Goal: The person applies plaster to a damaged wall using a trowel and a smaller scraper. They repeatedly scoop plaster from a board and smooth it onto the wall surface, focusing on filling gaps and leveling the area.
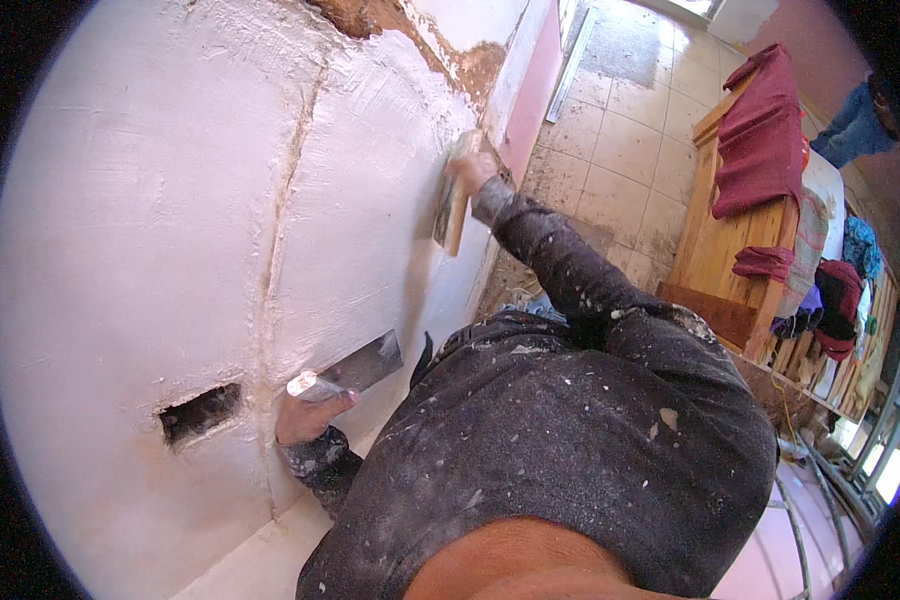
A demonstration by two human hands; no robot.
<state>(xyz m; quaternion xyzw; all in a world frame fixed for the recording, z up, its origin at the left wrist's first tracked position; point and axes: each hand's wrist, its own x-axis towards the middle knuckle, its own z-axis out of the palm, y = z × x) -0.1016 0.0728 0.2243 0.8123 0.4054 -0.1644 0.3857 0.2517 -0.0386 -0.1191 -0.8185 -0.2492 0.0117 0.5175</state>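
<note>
My right hand (pixel 473 172) is closed around a plastering trowel (pixel 454 228) with a pale wooden-looking part along it. The trowel lies against the white plastered wall (pixel 170 220), close to its right edge. Lower down, my left hand (pixel 310 414) grips a wide-bladed knife (pixel 368 364) by its whitish handle, with the thumb along it. The flat metal blade points to the right beside the wall. A rough vertical crack (pixel 288 200) runs down the plaster between the two sides of the wall.
A rectangular hole (pixel 200 414) is cut in the wall left of my left hand. Brown bare patches (pixel 475 70) show above. To the right are a dirty tiled floor (pixel 625 140), wooden furniture (pixel 715 235) with a maroon cloth (pixel 760 135), piled clothes (pixel 838 300), and another person (pixel 855 125).
</note>
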